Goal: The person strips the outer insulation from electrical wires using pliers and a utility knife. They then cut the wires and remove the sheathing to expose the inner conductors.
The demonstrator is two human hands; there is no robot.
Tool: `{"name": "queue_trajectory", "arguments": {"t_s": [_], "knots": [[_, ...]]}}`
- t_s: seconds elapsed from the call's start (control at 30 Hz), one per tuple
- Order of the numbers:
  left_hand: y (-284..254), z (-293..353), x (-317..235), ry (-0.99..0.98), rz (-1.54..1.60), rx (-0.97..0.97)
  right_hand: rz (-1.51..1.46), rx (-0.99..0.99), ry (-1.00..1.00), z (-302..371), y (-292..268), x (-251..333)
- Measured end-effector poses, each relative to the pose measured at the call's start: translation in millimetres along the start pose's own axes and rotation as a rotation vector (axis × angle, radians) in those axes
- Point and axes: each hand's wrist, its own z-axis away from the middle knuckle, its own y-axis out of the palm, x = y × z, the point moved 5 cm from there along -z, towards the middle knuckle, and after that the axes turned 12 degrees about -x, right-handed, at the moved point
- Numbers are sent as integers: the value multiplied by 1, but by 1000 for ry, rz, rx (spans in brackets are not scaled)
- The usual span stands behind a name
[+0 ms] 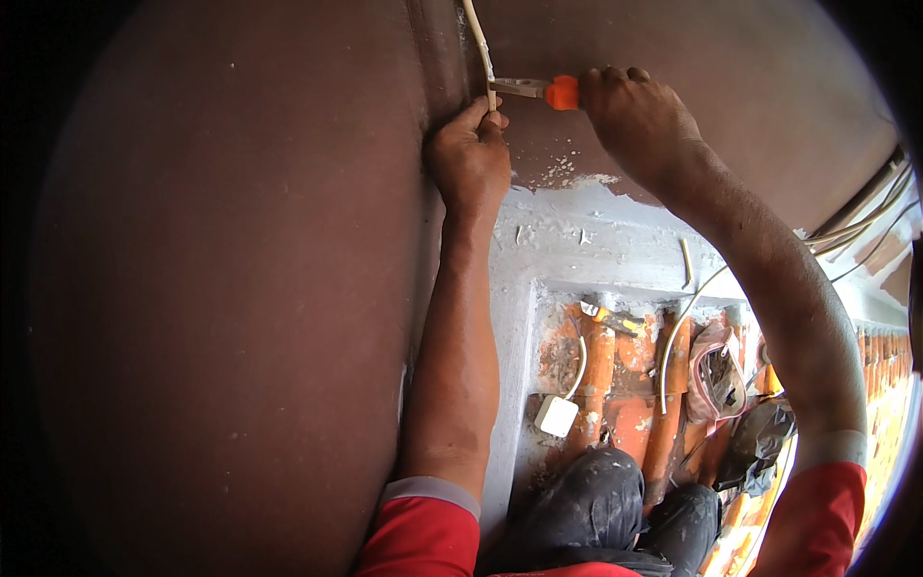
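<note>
A pale cable (pixel 478 34) runs down along the corner of the brown wall. My left hand (pixel 471 149) pinches its lower end between thumb and fingers. In my right hand (pixel 639 120) is a pair of pliers (pixel 524 88) with orange grips, held level from the right. Its metal jaws meet the cable just above my left fingertips. Whether the jaws are closed fully on the cable is too small to tell.
Below lies a grey ledge (pixel 615 236) with a short cable scrap (pixel 686 262). On the roof tiles (pixel 635 433) are a yellow-handled utility knife (pixel 613 319), a white square box (pixel 557 415) with a cable, an open pouch (pixel 716 375) and a black bag (pixel 760 442). More cables (pixel 856 231) hang at right.
</note>
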Motion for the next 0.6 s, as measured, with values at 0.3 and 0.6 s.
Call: {"name": "queue_trajectory", "arguments": {"t_s": [0.3, 0.6], "knots": [[1, -2, 2, 22, 18, 10, 62, -79, -184, 2, -17, -1], [-2, -1, 1, 63, 19, 5, -482, 358, 325, 16, 4, 9]]}}
